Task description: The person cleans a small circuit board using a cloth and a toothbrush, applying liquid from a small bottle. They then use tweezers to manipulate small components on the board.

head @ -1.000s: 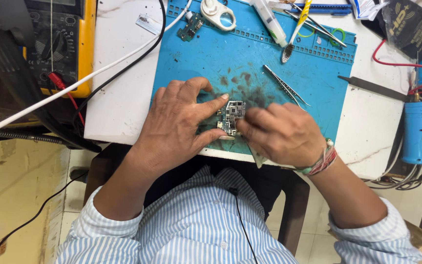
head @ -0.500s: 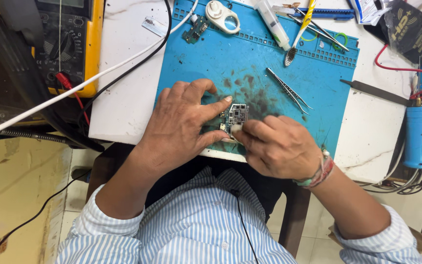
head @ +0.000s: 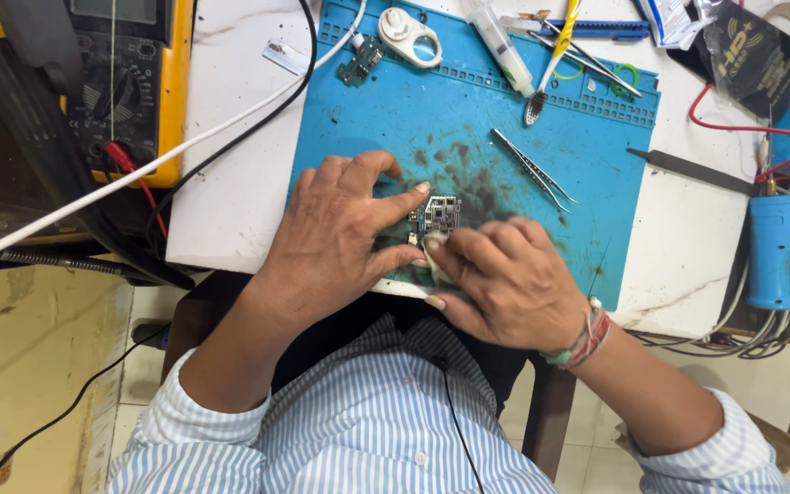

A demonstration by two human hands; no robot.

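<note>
A small green circuit board [head: 441, 216] lies on the blue work mat [head: 386, 101], close to the mat's near edge, which itself runs along the near edge of the white bench [head: 230, 183]. The left hand [head: 336, 229] lies flat over the mat with its fingers spread and curled, thumb and forefinger pressing at the board's left side to steady it. The right hand [head: 505, 279] is bunched, its fingertips pinching a small pale wad [head: 436, 245], cloth or swab I cannot tell, against the board's near edge.

Dark smears [head: 468, 174] stain the mat around and beyond the board. A pair of tweezers [head: 532, 169] lies loose just right of the board, toward the mat's far right. At the mat's far edge sit a second small board [head: 358, 62], a round white loupe [head: 411, 37], a syringe-like tube [head: 496, 32] and a yellow-handled brush [head: 550, 55]. A yellow multimeter [head: 130, 82] stands off the bench's left edge, and a blue-handled tool [head: 768, 252] rests at the right edge.

The risks, as I judge them: the board is held only by fingertip pressure near the mat's edge, so a hard wipe could skid it toward the lap or floor. Rubbing across fine components may snag and lift one. The dark residue could be smeared back onto the board, and the right wrist could knock the tweezers.
</note>
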